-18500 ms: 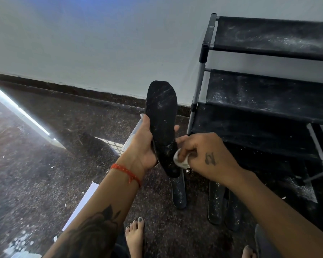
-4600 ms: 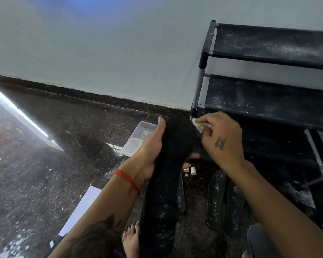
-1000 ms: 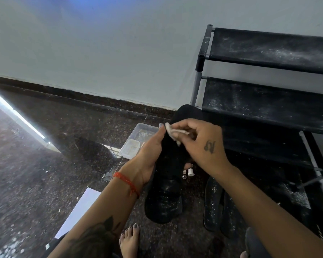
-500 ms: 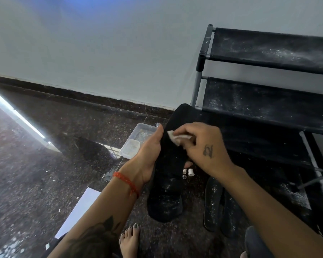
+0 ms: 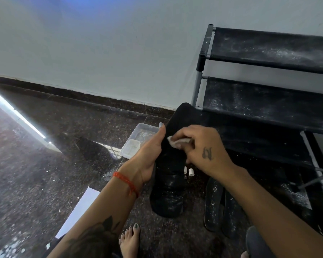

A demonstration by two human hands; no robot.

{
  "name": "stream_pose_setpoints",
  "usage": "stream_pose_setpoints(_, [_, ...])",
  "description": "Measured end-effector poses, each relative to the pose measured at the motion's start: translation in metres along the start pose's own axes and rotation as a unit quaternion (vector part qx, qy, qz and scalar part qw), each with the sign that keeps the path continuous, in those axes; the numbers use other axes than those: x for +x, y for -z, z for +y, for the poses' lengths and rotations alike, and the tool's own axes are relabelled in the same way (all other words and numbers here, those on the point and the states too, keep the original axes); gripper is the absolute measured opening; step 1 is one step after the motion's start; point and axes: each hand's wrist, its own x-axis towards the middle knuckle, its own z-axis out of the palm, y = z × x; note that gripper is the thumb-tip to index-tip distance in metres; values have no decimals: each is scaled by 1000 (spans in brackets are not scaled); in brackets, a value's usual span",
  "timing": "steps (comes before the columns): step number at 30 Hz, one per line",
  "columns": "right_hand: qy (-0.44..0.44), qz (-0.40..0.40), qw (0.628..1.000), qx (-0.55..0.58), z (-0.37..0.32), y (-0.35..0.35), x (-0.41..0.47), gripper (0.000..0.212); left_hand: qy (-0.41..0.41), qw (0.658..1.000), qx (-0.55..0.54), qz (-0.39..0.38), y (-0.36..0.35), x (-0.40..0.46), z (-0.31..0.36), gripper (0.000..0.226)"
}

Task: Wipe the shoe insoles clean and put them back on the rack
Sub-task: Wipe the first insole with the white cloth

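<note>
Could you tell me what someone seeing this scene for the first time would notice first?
Mid-frame, the left hand holds up a black insole while the right hand presses a small white wipe against its upper part; white dust still speckles its lower end. To the right stands a black shoe rack with dusty shelves, and two more dusty insoles lie on the floor at its foot.

One head-worn wide-angle view looks forward and down, close over the floor (image 5: pixel 35 183) (no second view).

No readable text anywhere; the tattoo on the right hand (image 5: pixel 207 146) is illegible
</note>
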Motion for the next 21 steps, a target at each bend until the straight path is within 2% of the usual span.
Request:
stream_pose_setpoints(3, [78, -93, 992, 31, -10, -3, -3, 26, 7, 999, -2, 37, 7, 3, 1, 54])
stream_pose_setpoints(5, [106, -142, 984, -3, -8, 4, -2, 35, 11, 999, -9, 44, 8, 4, 2, 57])
stream_pose_setpoints(7, [85, -125, 988, -39, 1, 11, 0, 33, 19, 999, -15, 40, 8, 5, 2, 58])
stream_pose_setpoints(10, [35, -25, 998, -46, 11, 11, 0, 25, 20, 999, -21, 27, 6, 3, 3, 58])
stream_pose_setpoints(13, [66, 10, 997, -32, 4, -4, -4, 20, 11, 999, -25, 18, 5, 4, 0, 59])
stream_pose_setpoints(15, [92, -27, 995, 13, -5, -10, -5, 19, 6, 999, -34, 23, 8, 5, -1, 65])
stream_pose_setpoints(16, [102, -58, 993, 29, -8, -10, -5, 21, 12, 999, -43, 28, 8, 6, 0, 60])
stream_pose_setpoints(19, [130, -140, 981, -11, -5, 3, -3, 34, 22, 998, -49, 42, 9, 4, 4, 56])
stream_pose_setpoints(21, [113, -124, 985, -39, 2, 9, -1, 35, 16, 998, -48, 36, 9, 5, 3, 57])
